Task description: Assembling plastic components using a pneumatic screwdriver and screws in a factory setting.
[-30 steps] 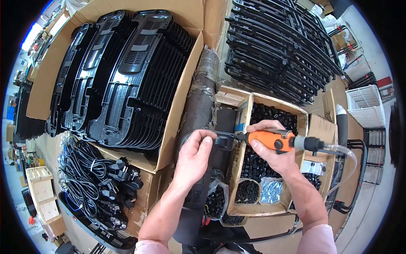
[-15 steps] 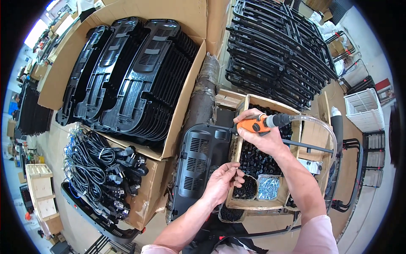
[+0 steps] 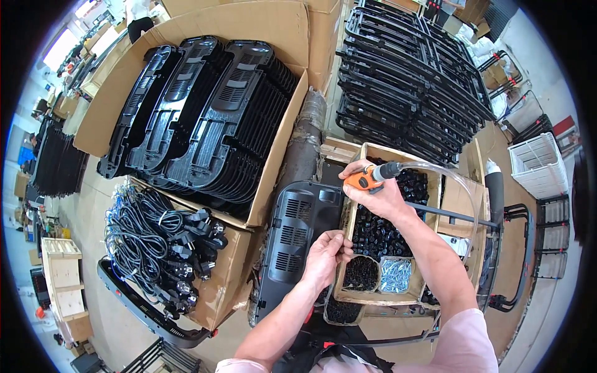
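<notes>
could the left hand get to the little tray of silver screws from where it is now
Probably yes. The left hand rests on the edge of the black panel, right beside the wooden box, and the silver screws lie uncovered just past the dark parts. The right hand is higher up, holding the orange screwdriver.

Both arms come up from the bottom edge, bare past short pink sleeves. The left hand [image 3: 324,256] is out in front with its back turned up, fingers bent and pinched together at the tips. The left arm slants up and to the right. The right hand [image 3: 376,186] is higher and farther away, curled tight into a fist-like grip, knuckles up. The right arm is long and nearly straight, slanting up and to the left.
</notes>
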